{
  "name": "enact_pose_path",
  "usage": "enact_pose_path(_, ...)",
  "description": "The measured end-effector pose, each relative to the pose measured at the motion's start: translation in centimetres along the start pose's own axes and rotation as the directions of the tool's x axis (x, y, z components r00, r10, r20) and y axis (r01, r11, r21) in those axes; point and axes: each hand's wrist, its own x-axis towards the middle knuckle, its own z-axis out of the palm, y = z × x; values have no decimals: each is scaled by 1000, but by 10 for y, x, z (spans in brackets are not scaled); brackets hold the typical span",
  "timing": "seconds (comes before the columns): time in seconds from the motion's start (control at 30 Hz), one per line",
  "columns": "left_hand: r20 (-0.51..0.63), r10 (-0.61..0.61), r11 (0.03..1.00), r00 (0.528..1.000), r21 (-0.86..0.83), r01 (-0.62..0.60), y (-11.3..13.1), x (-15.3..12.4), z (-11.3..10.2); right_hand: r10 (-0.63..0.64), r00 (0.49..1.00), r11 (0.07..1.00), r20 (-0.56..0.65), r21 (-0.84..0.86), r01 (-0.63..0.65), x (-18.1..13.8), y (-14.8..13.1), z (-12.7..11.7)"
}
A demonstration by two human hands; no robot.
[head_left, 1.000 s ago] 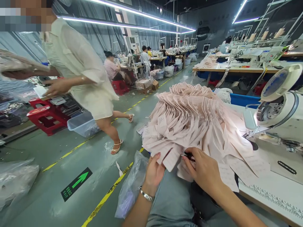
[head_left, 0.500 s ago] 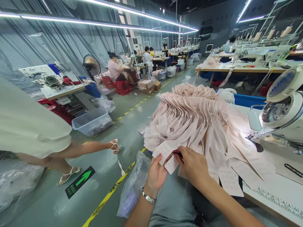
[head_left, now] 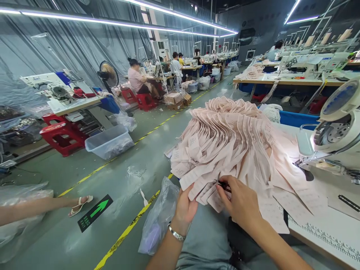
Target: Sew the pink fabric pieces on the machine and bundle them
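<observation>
A thick pile of pale pink fabric pieces [head_left: 222,135] lies gathered in folds at the table's near left end, loose tails hanging toward me. My left hand [head_left: 185,208] is closed on the lower ends of several of these tails, thumb on top. My right hand [head_left: 243,198] grips small dark thread snips [head_left: 224,185], mostly covered by the fingers. Their tip sits against the fabric, just right of my left hand. Printed white labels [head_left: 193,141] show on the pile's left side.
A sewing machine [head_left: 334,131] stands at the right beside the pile. A clear plastic bag [head_left: 159,217] hangs left of my knees. Across the taped aisle are a clear bin [head_left: 109,144] and red stools [head_left: 63,137]. A passer-by's leg [head_left: 42,208] shows at the left edge.
My right hand has moved slightly right, and the snips now show more. More tail ends are fanned out beside my left hand. The passer-by has moved left, mostly out of view.
</observation>
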Motion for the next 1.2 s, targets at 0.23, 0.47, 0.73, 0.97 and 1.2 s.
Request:
enact_pose_path(0.23, 97, -119, 993, 988, 12, 118, -2, -7, 5, -104, 995, 990, 6, -98, 104, -5, -7, 6)
enact_pose_path(0.47, 261, -42, 999, 964, 1, 43, -17, -5, 1, -104, 994, 967, 40, -230, 111, -4, -5, 15)
enact_pose_path(0.73, 299, -358, 927, 885, 225, 299, -59, -15, -27, -19, 973, 985, 230, -165, 58, -3, 13, 1)
enact_pose_path(0.97, 318, -459, 888, 829, 138, 439, -71, -13, -25, 23, 922, 974, 387, -215, 66, -10, 26, -3)
enact_pose_path(1.2, 455, -554, 805, 697, 81, 588, -77, -15, -14, 62, 915, 992, 399, -122, -14, -13, 33, -6)
